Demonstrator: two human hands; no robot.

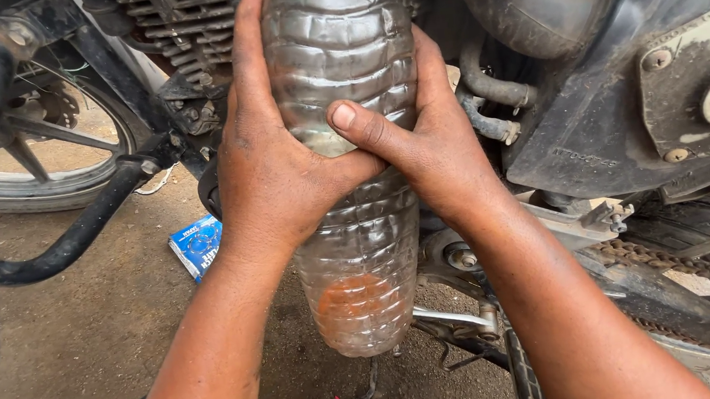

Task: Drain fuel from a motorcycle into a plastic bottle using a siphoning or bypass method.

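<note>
Both hands, left hand (272, 177) and right hand (427, 146), grasp the bottle (360, 259) beside the motorcycle (613, 117), above a dirt floor (101, 324).

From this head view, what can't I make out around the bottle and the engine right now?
- Bottle top: cut off by the upper edge of the head view, so its opening is unseen.
- Bottle middle: covered by the left hand and right hand.
- Engine behind the bottle: hidden by bottle and hands.
- Blue box on the ground: partly hidden by the left forearm.
</note>
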